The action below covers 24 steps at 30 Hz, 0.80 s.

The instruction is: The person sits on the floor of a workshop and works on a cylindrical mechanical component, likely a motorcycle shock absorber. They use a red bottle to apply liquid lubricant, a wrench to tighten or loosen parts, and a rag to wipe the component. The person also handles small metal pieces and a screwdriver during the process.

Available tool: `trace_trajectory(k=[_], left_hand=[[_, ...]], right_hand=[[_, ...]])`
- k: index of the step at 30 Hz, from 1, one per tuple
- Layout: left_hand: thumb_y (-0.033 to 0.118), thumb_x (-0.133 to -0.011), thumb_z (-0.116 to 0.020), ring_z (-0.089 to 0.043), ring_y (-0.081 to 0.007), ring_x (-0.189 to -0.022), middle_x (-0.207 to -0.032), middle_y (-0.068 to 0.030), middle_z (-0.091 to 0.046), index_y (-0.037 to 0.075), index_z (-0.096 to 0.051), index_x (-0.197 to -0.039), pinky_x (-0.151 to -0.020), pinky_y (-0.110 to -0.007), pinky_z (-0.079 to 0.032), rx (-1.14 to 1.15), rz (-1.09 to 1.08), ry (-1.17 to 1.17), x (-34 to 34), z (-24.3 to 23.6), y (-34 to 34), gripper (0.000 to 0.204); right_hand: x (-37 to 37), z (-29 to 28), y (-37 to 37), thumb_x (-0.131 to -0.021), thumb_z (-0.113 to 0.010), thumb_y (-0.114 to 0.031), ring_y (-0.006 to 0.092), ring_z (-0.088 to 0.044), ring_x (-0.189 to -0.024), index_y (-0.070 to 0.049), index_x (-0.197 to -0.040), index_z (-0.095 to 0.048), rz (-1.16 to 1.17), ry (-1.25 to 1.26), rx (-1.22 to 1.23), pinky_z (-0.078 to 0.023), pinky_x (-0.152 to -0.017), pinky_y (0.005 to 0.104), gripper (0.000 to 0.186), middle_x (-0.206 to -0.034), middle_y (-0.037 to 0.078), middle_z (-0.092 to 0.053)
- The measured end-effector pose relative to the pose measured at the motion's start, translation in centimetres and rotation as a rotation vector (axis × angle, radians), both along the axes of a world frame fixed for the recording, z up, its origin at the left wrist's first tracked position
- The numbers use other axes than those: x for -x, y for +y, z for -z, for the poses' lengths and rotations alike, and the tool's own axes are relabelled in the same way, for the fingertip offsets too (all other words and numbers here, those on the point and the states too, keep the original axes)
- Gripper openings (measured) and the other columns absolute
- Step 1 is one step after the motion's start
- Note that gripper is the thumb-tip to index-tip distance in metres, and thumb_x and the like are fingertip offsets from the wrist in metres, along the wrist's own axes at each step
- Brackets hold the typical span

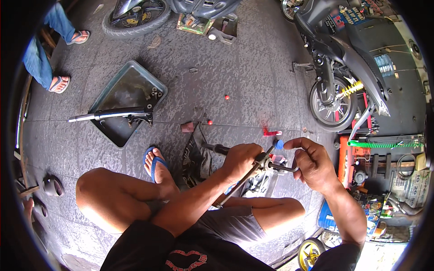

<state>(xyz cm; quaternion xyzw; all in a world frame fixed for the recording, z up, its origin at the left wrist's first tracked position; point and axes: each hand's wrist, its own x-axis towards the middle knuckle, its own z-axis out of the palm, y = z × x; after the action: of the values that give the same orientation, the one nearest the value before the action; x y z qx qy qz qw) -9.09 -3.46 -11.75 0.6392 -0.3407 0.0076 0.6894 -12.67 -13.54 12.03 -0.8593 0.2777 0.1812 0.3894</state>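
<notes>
My left hand (244,161) is closed around a dark fork leg (217,148), one end of which sticks out to the left of the fist. A metal bracket end (263,159) shows just right of the knuckles, and a long thin metal rod (238,186) slants from there toward my lap. My right hand (315,165) has curled fingers at the end of a bent, L-shaped metal bar (284,167) that meets the bracket end. Its index finger reaches toward a small blue cap (279,144). A dark cloth (197,153) lies below the fork leg.
A grey tray (156,83) at left carries another fork leg (120,112) and several small metal parts. A red-handled piece (271,133) lies ahead. Motorcycles (334,97) stand at right and far ahead, beside a red cylinder (345,160). Another person's sandalled feet (59,84) are at far left.
</notes>
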Motion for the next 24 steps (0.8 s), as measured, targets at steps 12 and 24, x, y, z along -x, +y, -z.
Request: trace_trajectory(k=[12, 24], left_hand=[[0.057, -0.086, -0.07, -0.062, -0.0323, -0.116, -0.132, -0.0262, -0.057, 0.001, -0.042, -0.144, -0.095, -0.041, -0.05, -0.88, 0.847, 0.449, -11.1, -11.6, 9.7, 0.085], [0.06, -0.077, -0.074, -0.069, -0.0384, -0.068, -0.078, -0.0163, -0.07, 0.006, -0.065, -0.107, -0.059, -0.048, -0.053, -1.068, 0.2, -0.747, -7.2, -11.3, 4.7, 0.062]], right_hand=[[1.4, 1.3, -1.7, -0.099, -0.048, -0.015, 0.015, -0.063, -0.055, 0.004, -0.099, -0.063, -0.032, -0.263, -0.042, -0.048, -0.052, 0.0286, 0.024, -0.072, 0.01, -0.063], [17.1, 21.2, -17.3, -0.099, -0.05, -0.034, 0.0264, -0.069, -0.08, -0.001, -0.121, -0.061, 0.523, -0.174, 0.042, -0.056, -0.073, 0.037, 0.041, -0.093, 0.017, -0.071]])
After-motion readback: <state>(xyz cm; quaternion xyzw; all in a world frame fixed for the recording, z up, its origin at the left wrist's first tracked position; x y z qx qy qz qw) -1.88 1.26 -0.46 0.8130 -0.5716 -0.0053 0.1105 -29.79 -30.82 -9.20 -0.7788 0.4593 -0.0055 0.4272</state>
